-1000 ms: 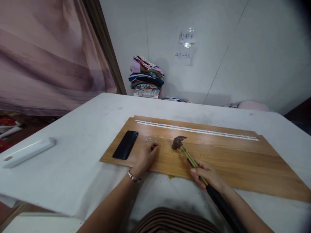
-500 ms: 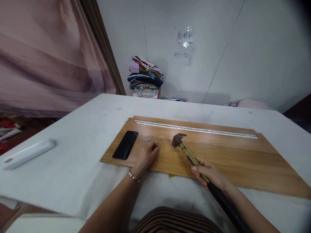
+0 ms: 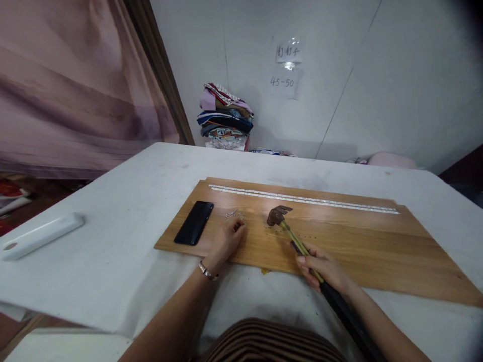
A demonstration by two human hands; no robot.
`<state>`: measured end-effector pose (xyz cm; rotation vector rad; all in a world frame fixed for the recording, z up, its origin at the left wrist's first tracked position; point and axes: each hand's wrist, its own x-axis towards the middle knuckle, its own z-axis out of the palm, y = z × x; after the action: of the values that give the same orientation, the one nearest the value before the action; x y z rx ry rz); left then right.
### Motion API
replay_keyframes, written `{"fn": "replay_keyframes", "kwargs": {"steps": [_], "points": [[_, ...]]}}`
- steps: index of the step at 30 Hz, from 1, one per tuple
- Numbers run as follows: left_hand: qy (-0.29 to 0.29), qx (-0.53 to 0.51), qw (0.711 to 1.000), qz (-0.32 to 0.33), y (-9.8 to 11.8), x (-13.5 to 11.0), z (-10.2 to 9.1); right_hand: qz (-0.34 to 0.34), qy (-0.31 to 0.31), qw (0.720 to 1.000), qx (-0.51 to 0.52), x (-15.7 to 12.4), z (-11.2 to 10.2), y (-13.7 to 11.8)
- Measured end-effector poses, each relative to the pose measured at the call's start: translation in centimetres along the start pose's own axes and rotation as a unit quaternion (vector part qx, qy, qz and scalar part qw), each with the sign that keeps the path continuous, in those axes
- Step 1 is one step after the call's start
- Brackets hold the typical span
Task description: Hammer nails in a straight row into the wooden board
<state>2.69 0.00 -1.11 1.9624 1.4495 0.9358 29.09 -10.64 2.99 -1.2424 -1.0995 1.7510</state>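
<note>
Just below the middle of the frame, the right hand [image 3: 324,269] was closed around the yellow-and-black handle of a hammer [image 3: 292,235], whose dark head rested on the wooden board [image 3: 377,241] near the frame's centre. Left of it, the left hand [image 3: 226,239] lay on the board with its fingers curled and the tips drawn together. Whether they pinched anything could not be told. A few small nails [image 3: 234,214] lay loose on the wood just above those fingertips. Further left on the board lay a black phone [image 3: 193,230], and a pale strip [image 3: 302,199] ran along the board's upper edge. The board sat on a white table [image 3: 113,191], with a long white object [image 3: 41,235] at the left edge of the frame.
</note>
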Motion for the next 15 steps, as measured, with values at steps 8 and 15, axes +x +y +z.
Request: {"fn": "replay_keyframes", "kwargs": {"steps": [8, 15], "points": [[0.020, -0.005, 0.999, 0.034, -0.41, 0.04, 0.11, 0.022, 0.006, 1.000, -0.005, -0.06, -0.14, 0.18], [0.010, -0.003, 1.000, 0.015, -0.37, 0.05, 0.15, 0.016, -0.002, 1.000, 0.006, 0.17, -0.18, 0.30]]}}
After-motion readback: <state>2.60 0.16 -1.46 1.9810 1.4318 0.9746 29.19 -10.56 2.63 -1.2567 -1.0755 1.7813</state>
